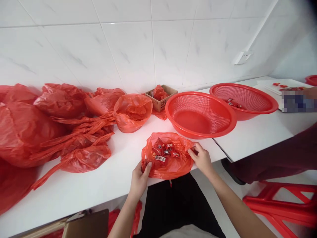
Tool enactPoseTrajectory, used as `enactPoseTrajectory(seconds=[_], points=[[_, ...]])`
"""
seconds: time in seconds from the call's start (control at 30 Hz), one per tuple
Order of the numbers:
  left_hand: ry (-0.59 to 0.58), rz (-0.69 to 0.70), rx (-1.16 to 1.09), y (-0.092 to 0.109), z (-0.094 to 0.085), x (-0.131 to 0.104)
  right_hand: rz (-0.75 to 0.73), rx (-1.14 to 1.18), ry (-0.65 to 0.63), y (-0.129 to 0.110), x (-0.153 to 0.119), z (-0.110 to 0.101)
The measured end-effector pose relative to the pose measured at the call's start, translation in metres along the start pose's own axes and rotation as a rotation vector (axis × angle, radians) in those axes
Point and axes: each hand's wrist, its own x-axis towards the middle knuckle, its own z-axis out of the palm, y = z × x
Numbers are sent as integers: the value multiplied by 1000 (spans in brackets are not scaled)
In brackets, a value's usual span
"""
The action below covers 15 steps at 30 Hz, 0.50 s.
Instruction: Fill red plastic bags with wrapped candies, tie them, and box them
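In front of me, at the table's near edge, a red plastic bag (pixel 173 170) stands with its mouth spread wide. Several small red wrapped packets (pixel 165 150) lie inside it. My left hand (pixel 139 178) pinches the bag's left rim between thumb and fingers. On the opposite side, my right hand (pixel 201 158) grips the right rim. Just beyond the bag is a red plastic colander basket (pixel 198 119) with nothing visible inside. Behind it to the right, a second red colander basket (pixel 247 94) holds a few small packets.
Filled red bags (pixel 29 129) crowd the left of the white table (pixel 123 172). An opened red bag (pixel 132 114) and a small cardboard box (pixel 160 99) stand near the wall. At right are another person's dark-clad leg (pixel 279 158) and a red stool (pixel 279 205).
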Motion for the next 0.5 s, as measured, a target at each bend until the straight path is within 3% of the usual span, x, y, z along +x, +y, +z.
enactPoseTrajectory(seconds=[0.13,0.3,0.4,0.5], points=[[85,45,-91,-4,1,-5,100,-31,-78,-9,10,-1],[216,31,-256,-2,-1,-26,64,64,-246,-33,10,-9],[262,30,-350,14,-12,-37,15,330,-316,-51,4,-30],[321,73,-418,47,-34,-37,-51,612,-325,-73,10,-63]])
